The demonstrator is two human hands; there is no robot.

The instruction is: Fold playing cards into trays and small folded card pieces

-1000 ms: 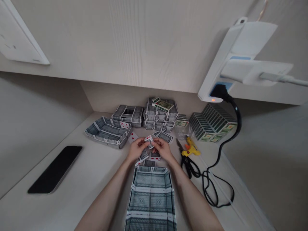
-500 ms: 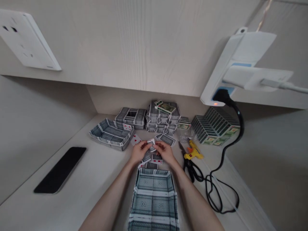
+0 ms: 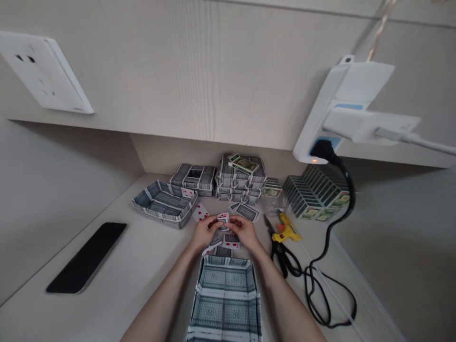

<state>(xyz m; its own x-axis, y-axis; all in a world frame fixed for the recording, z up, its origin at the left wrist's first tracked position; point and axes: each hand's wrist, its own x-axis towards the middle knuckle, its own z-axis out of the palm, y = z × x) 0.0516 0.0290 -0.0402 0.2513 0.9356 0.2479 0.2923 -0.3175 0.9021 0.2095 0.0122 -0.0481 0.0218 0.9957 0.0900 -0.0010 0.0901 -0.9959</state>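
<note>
Off-white tabletop is carrying a crowd of light card work, and from where I'm standing that crowding is looking like the main hazard. Nearest the person, an open playing-card tray with blue-grey patterned panels is sitting between the two forearms; an elbow dropping carelessly could be buckling its thin walls. Beyond, near the back panel, a stack of patterned card boxes is standing well apart from the forearms, so I'm worrying less about that. On the right, a black power cord is hanging from the power strip and looping across the surface; a swinging right arm might be snagging it and tugging at the plug. Black-handled scissors are lying near the right forearm, blades pointing away, with the yellow glue gun right against them. Whether it's hot, I'm not able to tell; a sideways reach could be finding out.

The left hand and right hand are coming together at the fingertips, pinching a bent playing card between them, just above some loose playing cards. Uneven pressure could be creasing it crookedly; a slackening pinch could be letting it spring open.
</note>
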